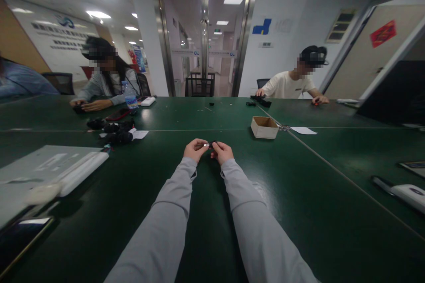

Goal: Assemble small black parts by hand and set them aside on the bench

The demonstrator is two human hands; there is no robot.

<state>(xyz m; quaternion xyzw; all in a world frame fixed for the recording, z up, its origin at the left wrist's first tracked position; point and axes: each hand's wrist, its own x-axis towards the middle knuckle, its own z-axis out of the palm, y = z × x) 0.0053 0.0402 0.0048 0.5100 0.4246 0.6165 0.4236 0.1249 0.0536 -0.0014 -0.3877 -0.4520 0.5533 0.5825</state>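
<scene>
Over the middle of the green table [206, 194], my two hands meet with fingertips almost touching. My left hand [194, 149] is closed in a pinch on a small silvery piece [206, 145]. Thumb and fingers of my right hand [223, 152] pinch a small black piece [213, 144] right beside it. Both pieces are too small for me to tell their kind, or whether they are joined. Fingers hide part of them.
An open cardboard box [264, 129] stands ahead on the right, near a white paper [303, 130]. Black items [116, 132], a water bottle [130, 97], a laptop-like grey slab [49, 163] and a phone [25, 243] lie leftward. Two people [106, 75] [292, 82] sit opposite.
</scene>
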